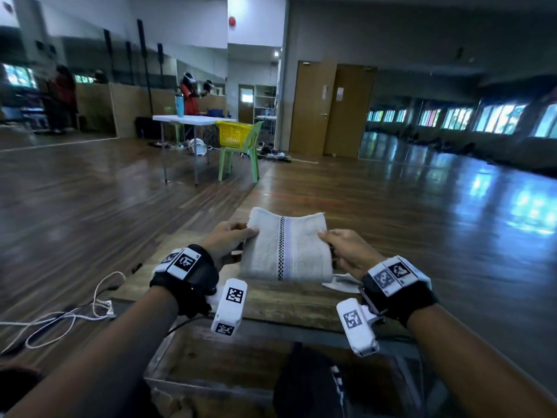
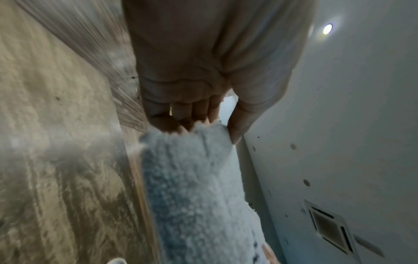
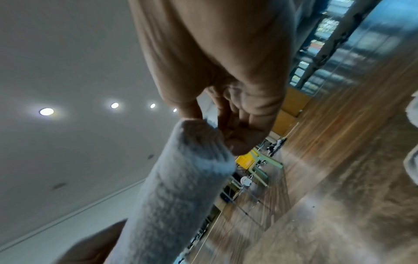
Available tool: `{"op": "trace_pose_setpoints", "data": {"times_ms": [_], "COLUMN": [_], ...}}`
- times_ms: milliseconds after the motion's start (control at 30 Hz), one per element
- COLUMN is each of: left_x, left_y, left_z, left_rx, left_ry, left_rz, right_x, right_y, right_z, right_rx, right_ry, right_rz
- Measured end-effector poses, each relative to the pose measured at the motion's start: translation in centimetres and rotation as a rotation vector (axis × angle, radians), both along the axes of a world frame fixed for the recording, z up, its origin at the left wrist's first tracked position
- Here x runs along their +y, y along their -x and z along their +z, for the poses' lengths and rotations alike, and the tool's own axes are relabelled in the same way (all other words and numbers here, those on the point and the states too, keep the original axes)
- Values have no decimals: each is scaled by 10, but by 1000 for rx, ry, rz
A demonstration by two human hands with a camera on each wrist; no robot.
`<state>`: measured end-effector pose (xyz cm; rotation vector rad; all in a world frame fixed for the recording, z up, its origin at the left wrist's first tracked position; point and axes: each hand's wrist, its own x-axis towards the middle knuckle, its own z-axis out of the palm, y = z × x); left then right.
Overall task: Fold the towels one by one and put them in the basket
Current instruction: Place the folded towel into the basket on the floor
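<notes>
Left hand and right hand are each pinching opposite sides of the folded striped towel, keeping its layers together above the desk.

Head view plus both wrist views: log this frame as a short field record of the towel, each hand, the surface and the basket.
towel: white towel, folded, checked stripe down its middle, held up over the wooden table
left hand: grip pinches the towel's left edge
right hand: grip pinches the towel's right edge
basket: none near the hands; a yellow basket stands on a distant green chair
</notes>
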<state>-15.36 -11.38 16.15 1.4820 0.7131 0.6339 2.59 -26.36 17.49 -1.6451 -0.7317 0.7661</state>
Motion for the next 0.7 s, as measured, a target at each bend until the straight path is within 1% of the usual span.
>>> {"op": "trace_pose_setpoints", "data": {"times_ms": [167,300,500,633,700], "left_x": [11,27,34,25,22], "left_y": [41,100,206,269,297], "left_z": [18,20,3,-16,-32], "left_rx": [-35,-30,-19,-27,-38], "left_ry": [-3,-23,4,52,104], "left_rz": [132,276,557,717,789], "right_x": [36,87,159,198,213], "right_y": [25,64,154,219,251], "right_z": [26,27,11,-12,-30], "right_rx": [-68,-51,-76,-60,-43], "right_ry": [-12,-17,12,61,98], "right_rz": [142,297,580,768,849]}}
